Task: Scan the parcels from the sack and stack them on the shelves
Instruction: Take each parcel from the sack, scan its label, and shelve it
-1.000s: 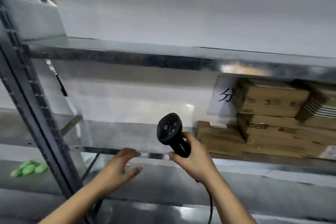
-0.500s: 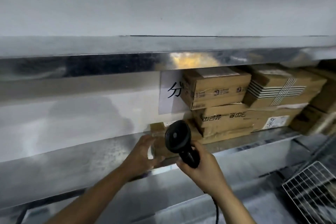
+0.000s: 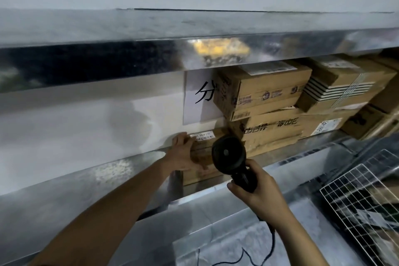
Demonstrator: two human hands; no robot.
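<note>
Your left hand (image 3: 183, 154) gripped the small parcel's (image 3: 203, 150) left end at the shelf's (image 3: 103, 173) front edge. Its right end met the box stack (image 3: 265, 95), and bare shelf lay open leftward. Your right hand (image 3: 260, 193) clasped the scanner (image 3: 228, 154) before it. A second earlier, your left hand hovered spread, off the parcel.

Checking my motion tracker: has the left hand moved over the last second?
Yes. The left hand went rightward along the shelf, from clear of the cartons onto the low carton under the paper sign.
</note>
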